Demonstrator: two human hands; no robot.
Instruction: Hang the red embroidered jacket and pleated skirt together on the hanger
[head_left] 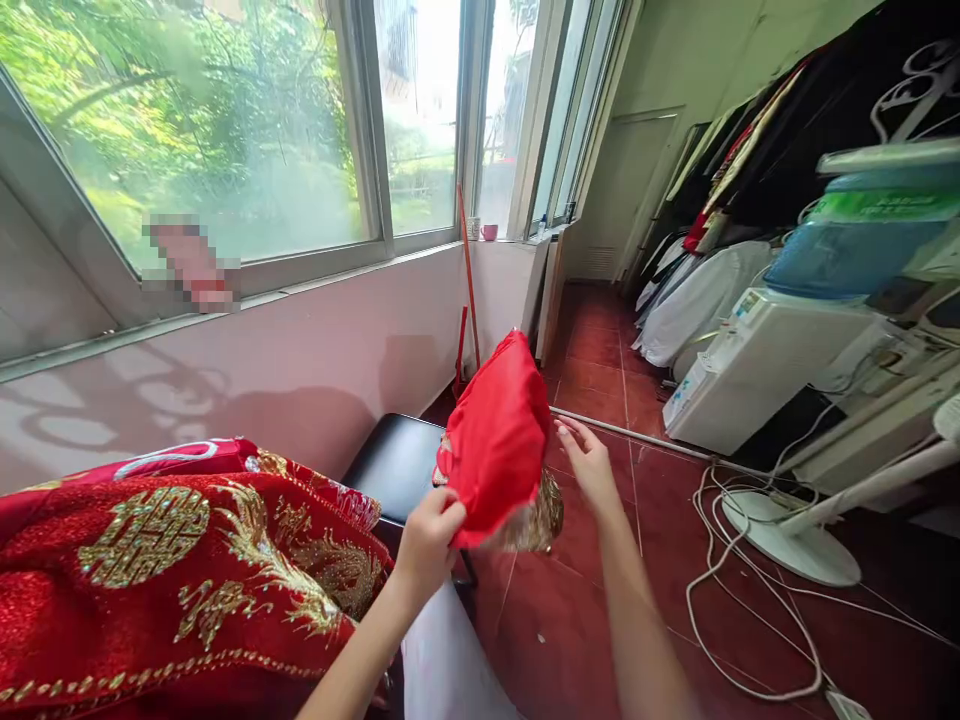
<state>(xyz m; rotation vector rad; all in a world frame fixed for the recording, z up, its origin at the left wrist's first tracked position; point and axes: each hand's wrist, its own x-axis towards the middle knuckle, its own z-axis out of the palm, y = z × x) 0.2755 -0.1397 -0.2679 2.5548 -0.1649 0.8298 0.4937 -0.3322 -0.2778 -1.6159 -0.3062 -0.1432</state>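
Note:
My left hand (431, 530) is closed on the lower left edge of a red satin cloth piece (499, 430), holding it up in front of me. Gold trim shows along the cloth's underside and left edge; its full shape is hidden by folds. Just right of the cloth, my right hand (589, 465) has its fingers stretched toward it, with nothing seen in them. To the left lies a red garment (277, 570) with gold embroidery and sequins. Behind the cloth stands a black-seated stool (397, 460).
Loose white cables (720, 590) and a round white stand base (795, 540) lie on the red tiled floor (570, 590) at right. A water dispenser (765, 350) with a blue bottle stands beyond. Clothes (697, 290) hang behind it. Windows (247, 130) line the left wall.

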